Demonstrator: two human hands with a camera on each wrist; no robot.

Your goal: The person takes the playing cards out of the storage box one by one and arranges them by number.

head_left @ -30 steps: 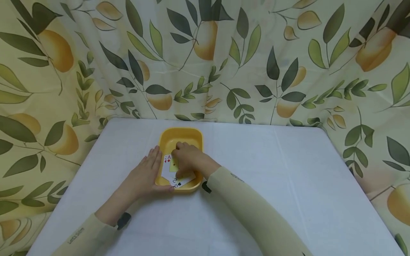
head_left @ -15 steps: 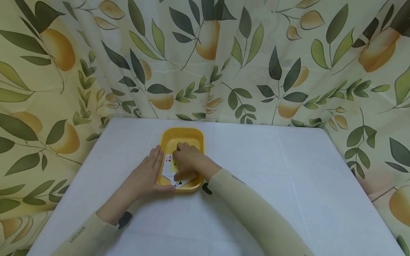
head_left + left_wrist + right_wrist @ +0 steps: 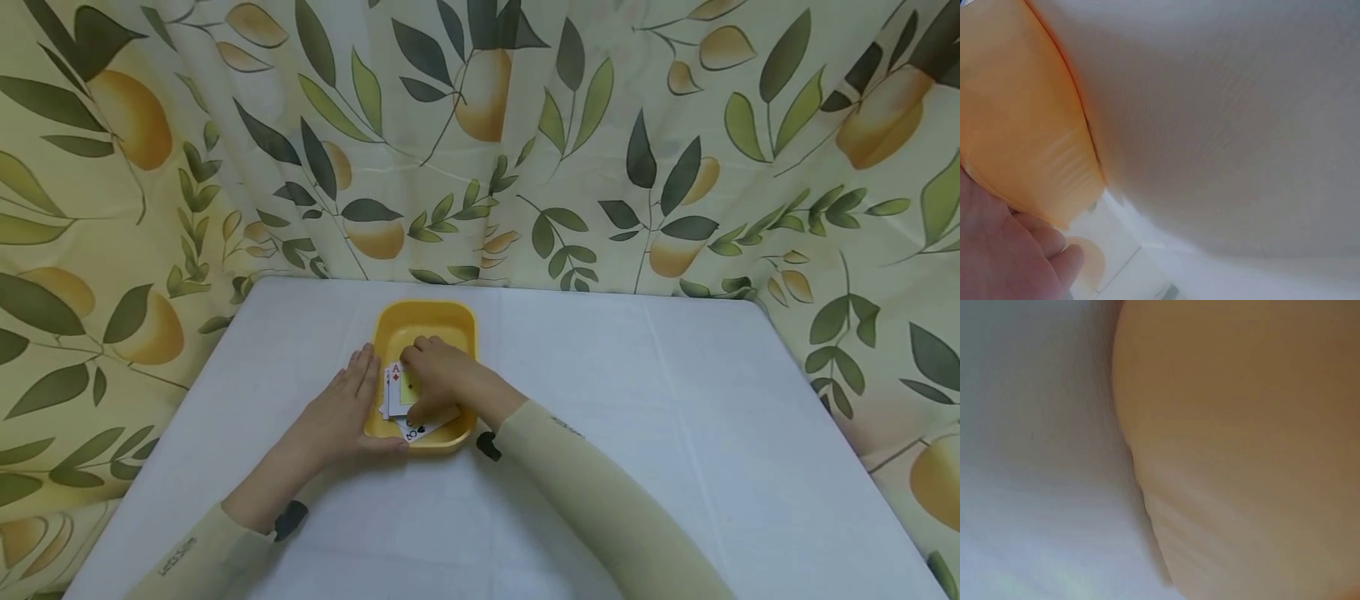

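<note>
A yellow plastic tray (image 3: 426, 310) stands on the white table with playing cards (image 3: 395, 396) in its near half. On top shows an ace of diamonds, and a card with a black suit mark (image 3: 417, 431) sticks out slantwise below it. My right hand (image 3: 442, 373) reaches in from the right and grips the upper cards, thumb at their near end and curled fingers at their far end, hiding much of them. Along the tray's left side my left hand (image 3: 333, 421) rests with straight fingers, its thumb lying across the near rim. The right wrist view shows just the tray's outer wall (image 3: 1241, 437).
White cloth covers the table (image 3: 615, 417), which stretches away to the right of the tray. Behind it hangs a curtain (image 3: 555, 167) printed with fruit and leaves. Dark wrist camera pieces (image 3: 290, 520) sit under both cuffs.
The ace of diamonds has shifted slightly to the right, and edges of cards beneath it now show at its left. Both hands stay in nearly the same place.
</note>
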